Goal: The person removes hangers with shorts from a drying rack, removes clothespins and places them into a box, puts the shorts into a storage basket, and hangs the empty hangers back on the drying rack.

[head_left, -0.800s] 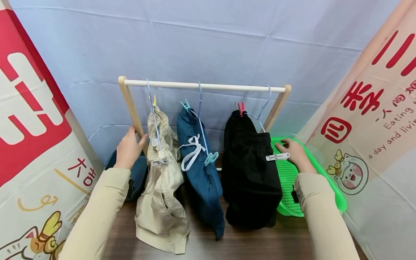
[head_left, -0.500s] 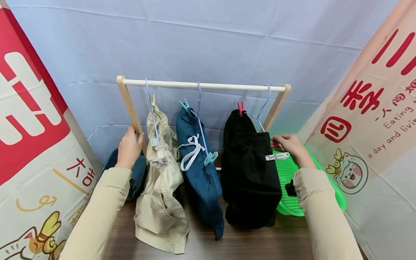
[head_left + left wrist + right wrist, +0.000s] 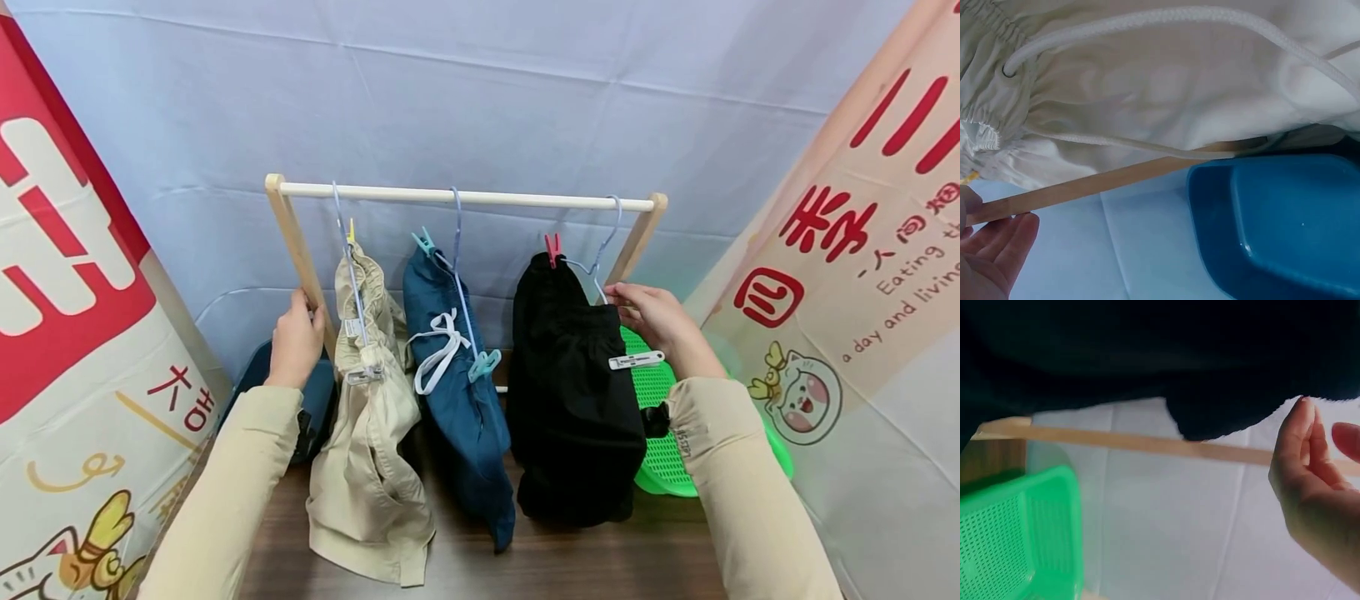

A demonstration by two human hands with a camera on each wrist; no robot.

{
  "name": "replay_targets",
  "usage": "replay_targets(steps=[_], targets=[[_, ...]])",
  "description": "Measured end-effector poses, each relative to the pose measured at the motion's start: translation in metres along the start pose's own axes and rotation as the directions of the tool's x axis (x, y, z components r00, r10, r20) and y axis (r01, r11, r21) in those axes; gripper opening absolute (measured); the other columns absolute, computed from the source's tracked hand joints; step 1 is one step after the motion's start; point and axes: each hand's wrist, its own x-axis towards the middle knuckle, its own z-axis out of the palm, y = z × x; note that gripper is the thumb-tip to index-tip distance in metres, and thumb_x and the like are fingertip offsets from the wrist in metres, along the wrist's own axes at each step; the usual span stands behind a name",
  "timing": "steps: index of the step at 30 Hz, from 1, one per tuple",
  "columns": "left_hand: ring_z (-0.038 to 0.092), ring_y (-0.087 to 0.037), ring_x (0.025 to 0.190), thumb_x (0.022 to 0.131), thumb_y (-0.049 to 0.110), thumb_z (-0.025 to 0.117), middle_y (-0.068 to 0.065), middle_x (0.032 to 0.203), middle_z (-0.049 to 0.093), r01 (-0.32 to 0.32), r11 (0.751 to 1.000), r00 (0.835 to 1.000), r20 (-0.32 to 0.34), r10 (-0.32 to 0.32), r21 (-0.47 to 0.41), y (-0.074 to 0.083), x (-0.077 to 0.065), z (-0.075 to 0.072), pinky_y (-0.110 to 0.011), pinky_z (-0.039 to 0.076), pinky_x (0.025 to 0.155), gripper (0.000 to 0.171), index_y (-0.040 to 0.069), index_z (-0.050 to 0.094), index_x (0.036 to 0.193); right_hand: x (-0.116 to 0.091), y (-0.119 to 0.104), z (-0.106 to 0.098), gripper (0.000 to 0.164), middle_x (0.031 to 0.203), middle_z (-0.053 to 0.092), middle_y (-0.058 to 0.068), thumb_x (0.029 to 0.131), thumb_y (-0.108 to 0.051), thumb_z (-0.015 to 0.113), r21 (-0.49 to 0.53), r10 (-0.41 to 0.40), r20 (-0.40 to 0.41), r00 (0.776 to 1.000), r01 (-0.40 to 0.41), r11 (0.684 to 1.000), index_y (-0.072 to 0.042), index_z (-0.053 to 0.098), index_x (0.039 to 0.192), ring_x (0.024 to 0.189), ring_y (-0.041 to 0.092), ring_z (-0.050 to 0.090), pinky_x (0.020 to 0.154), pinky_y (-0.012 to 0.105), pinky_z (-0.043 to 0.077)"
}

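A small clothes rack (image 3: pixel 480 197) with a white bar and wooden posts carries three garments on hangers. Beige trousers (image 3: pixel 367 475) hang at left, blue trousers (image 3: pixel 468 433) in the middle, black trousers (image 3: pixel 573 417) at right. Pegs clip their waistbands, among them a red peg (image 3: pixel 552 250) and a white peg (image 3: pixel 636 360) on the black pair. My left hand (image 3: pixel 295 340) pinches the left wooden post (image 3: pixel 1091 183) between thumb and fingers. My right hand (image 3: pixel 656 321) is beside the right post (image 3: pixel 1141 442), its fingers extended at the black trousers' edge and the thumb apart.
A dark blue basin (image 3: pixel 1297 212) stands behind my left hand, left of the rack. On the right is a green perforated basket (image 3: pixel 1066 506), partly under my right forearm. Printed cloth banners flank both sides, and a pale cloth hangs behind the rack.
My right hand has moved left and up from over the green basket to the right post by the black trousers. The left hand stays on its post.
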Motion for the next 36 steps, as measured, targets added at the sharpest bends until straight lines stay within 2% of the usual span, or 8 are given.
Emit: replay_targets(steps=[6,11,13,20,26,30,33,36], targets=[[0.065,-0.046,0.087,0.103,0.018,0.038,-0.031,0.107,0.059,0.012,1.0,1.0,-0.001,-0.012,0.004,0.001,0.0,0.0,-0.053,0.054,0.067,0.033,-0.004,0.039,0.129,-0.001,-0.01,0.007,0.066,0.098,0.059,-0.02,0.1,-0.033,0.047,-0.053,-0.011,0.101,0.995,0.016,0.998,0.002,0.022,0.15,0.094,-0.005,0.058,0.082,0.01,0.047],[0.064,-0.047,0.088,0.103,0.018,0.037,-0.031,0.107,0.059,0.026,1.0,1.0,-0.009,-0.026,0.003,0.003,0.001,0.001,-0.053,0.053,0.068,0.031,-0.004,0.04,0.126,0.001,-0.013,0.009,0.062,0.111,0.049,-0.017,0.102,-0.027,0.044,-0.095,0.016,0.143,0.99,-0.002,0.995,-0.004,0.016,0.153,0.134,0.014,0.038,0.103,0.021,0.036],[0.064,-0.046,0.088,0.103,0.017,0.038,-0.031,0.107,0.059,0.032,0.999,0.999,-0.018,-0.032,-0.003,0.004,0.001,0.002,-0.054,0.053,0.068,0.031,-0.003,0.04,0.126,0.002,-0.014,0.011,0.061,0.114,0.045,-0.016,0.103,-0.026,0.043,-0.109,0.016,0.15,0.989,0.0,0.994,-0.006,0.015,0.153,0.14,0.018,0.029,0.106,0.025,0.031],[0.062,-0.046,0.084,0.102,0.017,0.039,-0.03,0.107,0.059,0.051,0.998,0.996,-0.076,-0.054,-0.029,0.006,0.0,0.006,-0.055,0.05,0.068,0.029,-0.003,0.043,0.123,0.003,-0.015,0.012,0.055,0.117,0.043,-0.01,0.102,-0.022,0.044,-0.096,-0.017,0.171,0.985,0.034,0.995,-0.003,0.024,0.149,0.1,0.0,0.048,0.085,0.014,0.041],[0.061,-0.046,0.083,0.102,0.017,0.038,-0.029,0.107,0.058,0.059,0.998,0.995,-0.076,-0.061,-0.037,0.008,0.0,0.007,-0.054,0.049,0.066,0.03,-0.002,0.042,0.124,0.0,-0.019,0.015,0.058,0.148,0.029,0.015,0.103,-0.019,0.04,-0.154,-0.051,0.18,0.982,0.079,0.985,0.005,0.017,0.15,0.1,-0.006,0.051,0.092,0.01,0.04],[0.06,-0.046,0.081,0.102,0.017,0.038,-0.029,0.106,0.058,0.061,0.997,0.995,-0.081,-0.064,-0.036,0.008,-0.001,0.008,-0.053,0.048,0.064,0.029,-0.002,0.042,0.123,-0.002,-0.023,0.02,0.054,0.153,0.019,0.026,0.103,-0.012,0.037,-0.193,-0.061,0.163,0.985,0.092,0.977,0.009,0.017,0.149,0.097,-0.007,0.052,0.09,0.007,0.041],[0.06,-0.046,0.082,0.102,0.017,0.038,-0.029,0.106,0.058,0.067,0.997,0.994,-0.088,-0.07,-0.034,0.008,-0.002,0.008,-0.054,0.048,0.065,0.029,-0.002,0.043,0.123,-0.003,-0.025,0.024,0.051,0.148,0.028,0.026,0.103,-0.007,0.036,-0.208,-0.07,0.143,0.987,0.1,0.973,0.01,0.019,0.148,0.098,-0.006,0.051,0.086,0.004,0.043],[0.06,-0.046,0.083,0.102,0.017,0.039,-0.028,0.107,0.058,0.073,0.997,0.993,-0.09,-0.076,-0.031,0.008,-0.002,0.008,-0.054,0.048,0.065,0.029,-0.001,0.043,0.124,-0.003,-0.025,0.025,0.05,0.129,0.046,0.012,0.102,-0.007,0.037,-0.232,-0.087,0.118,0.989,0.113,0.966,0.008,0.023,0.148,0.098,-0.005,0.051,0.085,0.004,0.043]])
